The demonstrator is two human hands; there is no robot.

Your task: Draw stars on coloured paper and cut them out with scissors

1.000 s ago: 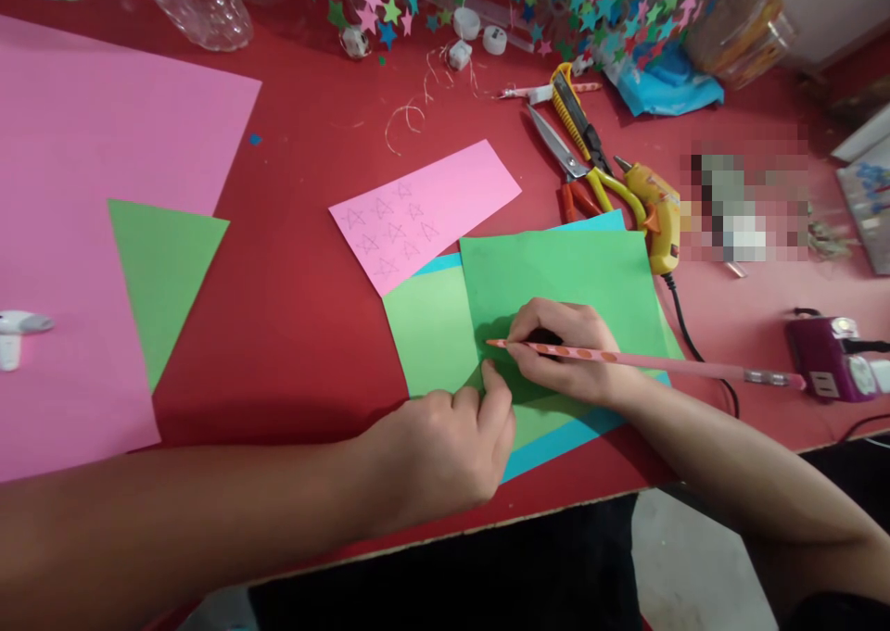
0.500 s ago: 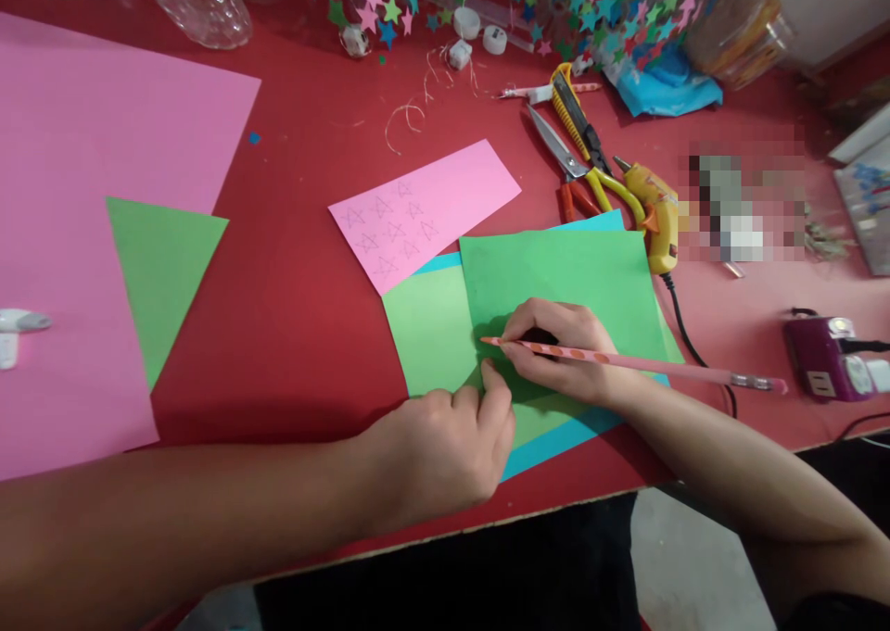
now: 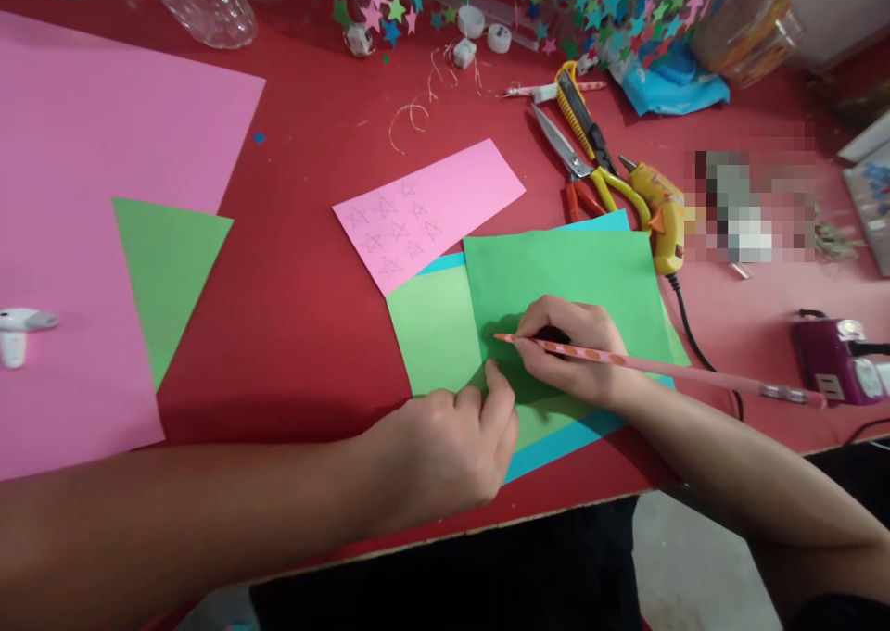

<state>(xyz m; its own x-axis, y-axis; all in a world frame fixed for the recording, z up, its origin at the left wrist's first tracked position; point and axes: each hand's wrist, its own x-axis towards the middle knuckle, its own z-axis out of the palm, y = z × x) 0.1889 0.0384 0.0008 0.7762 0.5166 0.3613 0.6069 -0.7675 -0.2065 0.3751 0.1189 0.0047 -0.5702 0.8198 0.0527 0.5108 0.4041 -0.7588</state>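
Note:
A pink pencil with orange spots is pinched in my right hand, its tip at the left part of a dark green paper sheet. My left hand is curled, its index fingertip pressing the lower left edge of that sheet. Beneath lie a light green sheet and a blue sheet, partly covered. Just behind them a pink paper strip carries several pencil-drawn stars. No mark under the pencil tip can be made out.
Scissors, a yellow cutter and a yellow glue gun with a black cord lie at the right. Pink card and a green triangle cover the left. Star-covered clear bottles stand behind. A purple adapter sits far right.
My right hand and the pencil tip have shifted slightly rightward over the dark green sheet, and the pencil's eraser end has swung lower. My left hand keeps its place on the paper.

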